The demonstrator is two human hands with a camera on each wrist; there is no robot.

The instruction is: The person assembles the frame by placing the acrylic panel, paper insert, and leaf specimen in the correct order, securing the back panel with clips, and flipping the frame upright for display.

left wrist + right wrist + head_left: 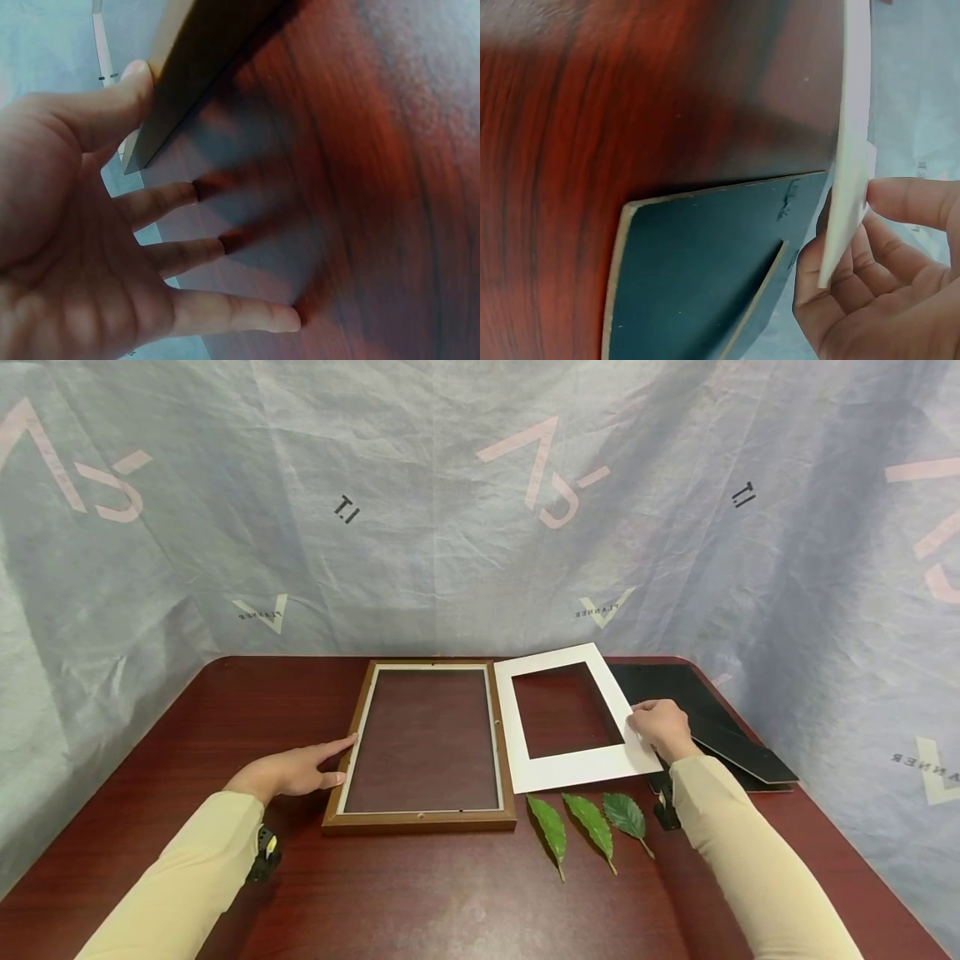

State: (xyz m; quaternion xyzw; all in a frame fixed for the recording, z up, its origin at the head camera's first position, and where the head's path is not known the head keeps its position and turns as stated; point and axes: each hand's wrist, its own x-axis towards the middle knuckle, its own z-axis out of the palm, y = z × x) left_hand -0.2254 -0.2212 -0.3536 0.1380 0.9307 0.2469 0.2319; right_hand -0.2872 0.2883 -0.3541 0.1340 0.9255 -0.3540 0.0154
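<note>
While left fingers (336,747) touch frame (450,822) | right fingers (885,244) pinch white mat (585,766)

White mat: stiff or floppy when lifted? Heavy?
Probably fairly stiff: the right hand pinches the mat at one side, and it looks nearly flat. Likely light for its size, since its edge looks thin in the right wrist view and its middle is cut out. The narrow sides might flex or crease if twisted.

Your right hand (662,728) covers part of the mat (558,772), which hides part of the board (671,681). The head view's lower edge cuts off your sleeves (183,868). The left wrist view's upper edge crops the frame (202,64).
</note>
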